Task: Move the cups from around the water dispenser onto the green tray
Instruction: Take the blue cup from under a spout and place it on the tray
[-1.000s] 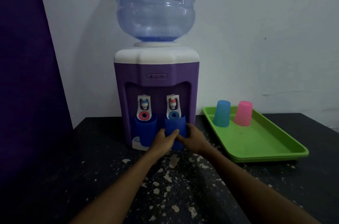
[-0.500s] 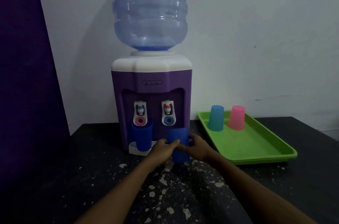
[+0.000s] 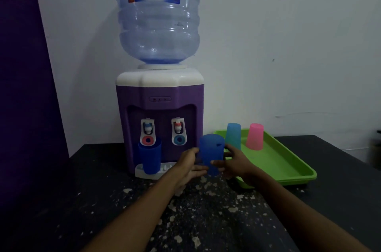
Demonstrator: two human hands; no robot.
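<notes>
A dark blue cup (image 3: 212, 152) is held upright in the air between both hands, just right of the purple water dispenser (image 3: 159, 107). My left hand (image 3: 188, 166) grips its left side and my right hand (image 3: 233, 162) its right side. A second dark blue cup (image 3: 149, 158) stands on the dispenser's drip tray under the left tap. The green tray (image 3: 276, 161) lies to the right, with a light blue cup (image 3: 233, 135) and a pink cup (image 3: 255, 136) upside down at its far end.
A large water bottle (image 3: 158, 14) sits on top of the dispenser. The black table (image 3: 103, 200) is flecked with white chips. A purple panel stands at the left, and a white wall runs behind. A dark object (image 3: 375, 148) shows at the right edge.
Both hands have pulled the dark blue cup out from under the right tap, lifted it and carried it rightwards toward the tray. The view has tilted upward.
</notes>
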